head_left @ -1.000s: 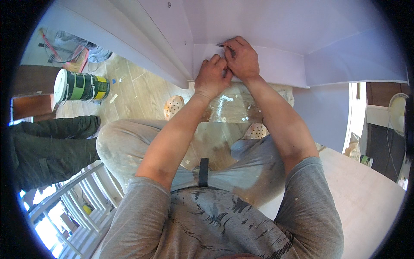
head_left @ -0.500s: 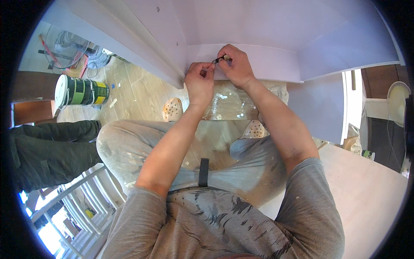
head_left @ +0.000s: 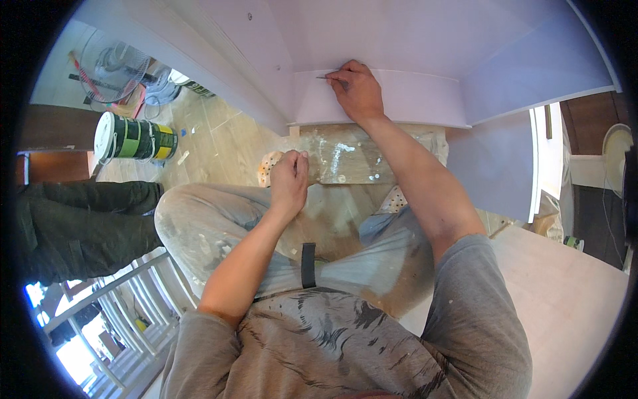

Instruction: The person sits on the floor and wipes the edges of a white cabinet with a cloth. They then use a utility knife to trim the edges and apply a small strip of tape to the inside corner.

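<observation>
My right hand [head_left: 357,90] is raised against a white panel [head_left: 412,100] and pinches a thin pencil [head_left: 327,78] whose tip touches the panel's upper edge near the inner corner. My left hand [head_left: 289,178] hangs lower, above my knee, with its fingers curled into a loose fist; I see nothing in it. White boards [head_left: 399,33] meet in a corner around the panel. I sit with paint-stained grey trousers [head_left: 199,226] and perforated light shoes [head_left: 267,166] over a wooden floor.
A green and white paint bucket [head_left: 133,138] stands on the floor at the left. Behind it lie a fan [head_left: 109,63] and tools. Another person's dark-trousered legs [head_left: 80,219] stretch in from the left. A white railing [head_left: 126,306] is lower left, a pale board [head_left: 565,299] at right.
My left hand has left the panel and dropped down toward my knee. My right hand stays at the panel's top edge with the pencil.
</observation>
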The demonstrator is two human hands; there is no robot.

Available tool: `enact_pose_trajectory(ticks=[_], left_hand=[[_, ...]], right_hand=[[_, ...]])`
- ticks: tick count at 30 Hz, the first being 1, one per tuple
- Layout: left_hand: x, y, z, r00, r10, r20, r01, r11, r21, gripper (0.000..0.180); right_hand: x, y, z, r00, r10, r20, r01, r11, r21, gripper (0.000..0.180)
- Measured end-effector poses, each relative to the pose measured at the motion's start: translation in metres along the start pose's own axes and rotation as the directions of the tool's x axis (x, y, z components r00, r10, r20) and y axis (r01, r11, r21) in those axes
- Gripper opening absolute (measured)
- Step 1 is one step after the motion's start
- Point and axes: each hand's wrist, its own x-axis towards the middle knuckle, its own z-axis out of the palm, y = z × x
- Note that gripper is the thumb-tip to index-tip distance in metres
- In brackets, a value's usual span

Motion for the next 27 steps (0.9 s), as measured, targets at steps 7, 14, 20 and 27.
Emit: enact_pose_trajectory(ticks=[7,14,20,27], left_hand=[[-0.011,0.009,-0.031,0.991,-0.135,-0.002,0.135,0.991,-0.011,0.023],[-0.011,0.006,-0.037,0.991,-0.135,0.009,0.135,0.985,-0.112,0.018],[-0.013,-0.004,-0.034,0.980,-0.183,0.083,0.192,0.972,-0.133,0.031],[-0.017,0.006,-0.037,0.984,-0.169,0.053,0.174,0.981,-0.090,0.047]], right_hand=[[0.000,0.002,-0.004,0.995,-0.038,0.093,0.038,0.999,-0.005,0.014],[0.002,0.010,-0.020,0.982,0.031,0.184,-0.073,0.972,0.222,0.016],[0.000,-0.002,-0.001,0.972,-0.049,0.230,0.034,0.997,0.068,0.017],[-0.001,-0.013,-0.008,0.909,-0.121,0.399,0.107,0.993,0.058,0.018]])
